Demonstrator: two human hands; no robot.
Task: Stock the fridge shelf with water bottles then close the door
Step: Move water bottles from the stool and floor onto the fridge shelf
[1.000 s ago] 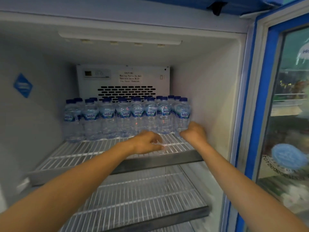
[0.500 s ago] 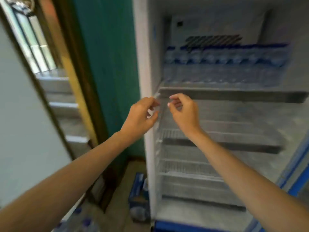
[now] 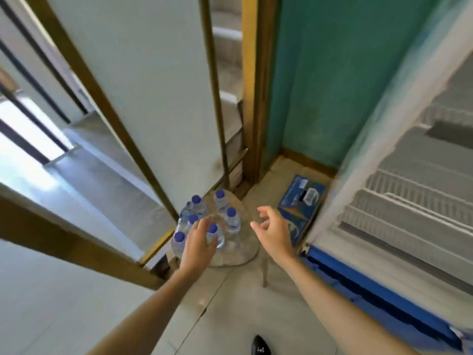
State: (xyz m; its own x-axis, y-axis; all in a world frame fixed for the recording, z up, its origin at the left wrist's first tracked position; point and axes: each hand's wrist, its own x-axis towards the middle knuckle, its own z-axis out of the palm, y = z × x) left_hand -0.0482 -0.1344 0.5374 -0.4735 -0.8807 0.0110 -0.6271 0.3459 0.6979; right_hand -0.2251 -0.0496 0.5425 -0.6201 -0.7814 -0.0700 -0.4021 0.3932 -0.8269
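Several small water bottles (image 3: 231,219) with blue caps stand on a round table (image 3: 238,254) below me. My left hand (image 3: 198,245) reaches down over them, fingers spread around one blue-capped bottle (image 3: 214,234); I cannot tell whether it grips it. To the right, my right hand (image 3: 272,233) hovers open, holding nothing. The open fridge (image 3: 399,201) fills the right side, showing bare white wire shelves. Its blue base runs along the bottom right. The stocked top shelf and the door are out of view.
A blue bottle carton (image 3: 300,203) lies on the floor between the round table and the fridge. A teal wall (image 3: 332,73) stands behind it. A gold-framed door or partition (image 3: 143,73) stands to the left. A dark shoe tip (image 3: 259,347) shows at the bottom.
My view has swung from the fridge's top shelf down and left to the floor. Both hands have left the shelf and dropped toward the bottles on the round table.
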